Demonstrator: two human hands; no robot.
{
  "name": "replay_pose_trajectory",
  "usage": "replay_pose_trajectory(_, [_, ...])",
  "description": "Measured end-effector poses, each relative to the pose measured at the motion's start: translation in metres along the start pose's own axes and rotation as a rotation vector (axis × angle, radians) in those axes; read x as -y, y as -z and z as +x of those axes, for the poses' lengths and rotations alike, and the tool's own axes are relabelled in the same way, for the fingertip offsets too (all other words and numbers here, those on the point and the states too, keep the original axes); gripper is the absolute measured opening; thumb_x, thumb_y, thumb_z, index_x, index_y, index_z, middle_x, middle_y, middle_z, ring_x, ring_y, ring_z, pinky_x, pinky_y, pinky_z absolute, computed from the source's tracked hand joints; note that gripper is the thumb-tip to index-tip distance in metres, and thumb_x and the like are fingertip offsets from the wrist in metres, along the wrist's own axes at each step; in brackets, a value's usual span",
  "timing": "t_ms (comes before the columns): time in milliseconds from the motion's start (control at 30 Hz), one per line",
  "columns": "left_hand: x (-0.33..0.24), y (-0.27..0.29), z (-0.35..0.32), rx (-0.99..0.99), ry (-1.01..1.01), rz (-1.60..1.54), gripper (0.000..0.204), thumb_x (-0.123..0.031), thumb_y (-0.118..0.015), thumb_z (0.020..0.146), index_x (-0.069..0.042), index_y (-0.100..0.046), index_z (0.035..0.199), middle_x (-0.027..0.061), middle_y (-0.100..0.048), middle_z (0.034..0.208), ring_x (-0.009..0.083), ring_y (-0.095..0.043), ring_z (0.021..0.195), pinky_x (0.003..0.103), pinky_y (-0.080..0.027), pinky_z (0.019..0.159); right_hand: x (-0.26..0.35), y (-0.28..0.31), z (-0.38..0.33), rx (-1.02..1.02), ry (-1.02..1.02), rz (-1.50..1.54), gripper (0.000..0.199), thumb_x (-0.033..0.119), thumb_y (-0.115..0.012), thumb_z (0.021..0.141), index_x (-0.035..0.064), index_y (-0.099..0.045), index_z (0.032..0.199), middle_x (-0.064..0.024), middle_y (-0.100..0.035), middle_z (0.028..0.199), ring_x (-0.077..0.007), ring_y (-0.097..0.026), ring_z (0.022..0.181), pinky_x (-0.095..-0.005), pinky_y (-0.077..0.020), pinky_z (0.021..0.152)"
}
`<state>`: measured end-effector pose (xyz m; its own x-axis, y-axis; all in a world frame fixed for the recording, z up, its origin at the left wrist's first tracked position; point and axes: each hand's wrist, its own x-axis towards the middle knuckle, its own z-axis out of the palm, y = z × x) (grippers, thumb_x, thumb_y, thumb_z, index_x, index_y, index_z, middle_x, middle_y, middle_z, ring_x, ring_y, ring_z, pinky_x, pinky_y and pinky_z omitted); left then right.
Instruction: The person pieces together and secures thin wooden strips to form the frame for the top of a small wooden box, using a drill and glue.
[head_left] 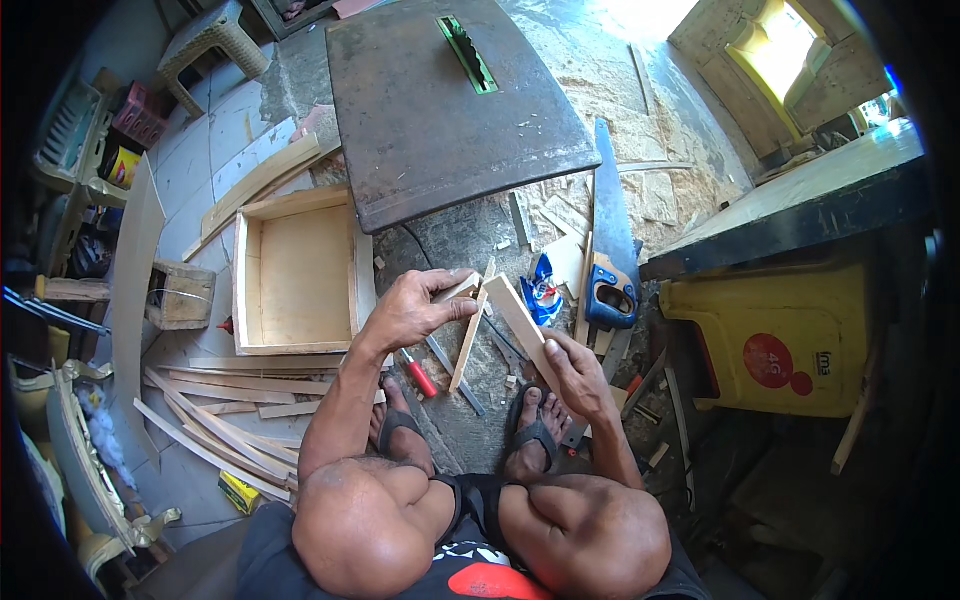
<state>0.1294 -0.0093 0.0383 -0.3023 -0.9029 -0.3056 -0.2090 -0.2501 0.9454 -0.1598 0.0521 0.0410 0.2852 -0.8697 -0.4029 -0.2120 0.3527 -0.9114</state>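
My left hand (425, 308) is closed, thumb and fingers pinching a thin wooden strip (467, 348) that slants down toward my feet. A short pale wood end also shows between those fingers. In my right hand (580, 377) is a wider wooden slat (518, 322), gripped near its lower end and tilted up to the left. The slat's upper end meets or nearly meets the strip by my left fingertips; whether they touch I cannot tell. Below my left hand, a red-handled screwdriver (420, 376) lies on the floor beside my foot.
Ahead stands a dark saw table (430, 110) with a blade slot. A shallow wooden box (300, 275) and several loose strips (225, 385) lie left. To the right are a handsaw (613, 240), a blue wrapper (541, 290), a yellow plastic stool (800, 315) and a bench (800, 200).
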Motion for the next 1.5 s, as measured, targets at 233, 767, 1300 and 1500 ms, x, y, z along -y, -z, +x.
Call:
replay_pose_trajectory(233, [-0.003,0.006,-0.015,0.04,-0.023,-0.173,0.063,-0.033,-0.086,0.087,0.002,-0.066,0.135,0.0161,-0.073,0.126,0.0198,-0.066,0.116,0.033,-0.051,0.102,0.019,-0.011,-0.002,0.134,-0.118,0.071,0.042,0.031,-0.057,0.109,0.0036,-0.063,0.14,-0.0056,-0.07,0.104,-0.0082,-0.061,0.071,-0.025,-0.0506,0.058])
replay_pose_trajectory(767, [-0.031,-0.01,-0.01,0.012,-0.075,0.255,0.047,-0.025,-0.081,0.09,0.004,-0.07,0.126,0.0175,-0.075,0.112,0.0205,-0.07,0.104,0.033,-0.053,0.093,-0.031,-0.018,0.01,0.142,-0.122,0.226,0.05,0.039,-0.054,0.109,0.0065,-0.057,0.147,-0.0031,-0.061,0.07,-0.0102,-0.055,0.049,-0.0267,-0.0443,0.044])
replay_pose_trajectory(1300, [-0.01,-0.016,-0.001,-0.118,0.078,0.296,0.057,-0.038,-0.077,0.093,0.003,-0.068,0.131,0.0231,-0.07,0.13,0.0258,-0.067,0.122,0.037,-0.05,0.104,-0.093,0.002,0.029,-0.1,0.049,-0.417,0.043,0.036,-0.066,0.099,0.0034,-0.07,0.127,-0.0132,-0.066,0.082,-0.0266,-0.066,0.079,-0.0428,-0.0545,0.075])
replay_pose_trajectory(1500, [0.022,-0.028,-0.005,-0.04,0.042,0.032,0.056,-0.04,-0.074,0.096,0.003,-0.067,0.133,0.016,-0.077,0.116,0.0155,-0.069,0.105,0.033,-0.052,0.095,-0.064,-0.017,0.105,-0.585,0.026,-0.823,0.065,0.037,-0.077,0.089,-0.0009,-0.055,0.138,-0.023,-0.062,0.123,-0.0391,-0.059,0.113,-0.0474,-0.0498,0.097])
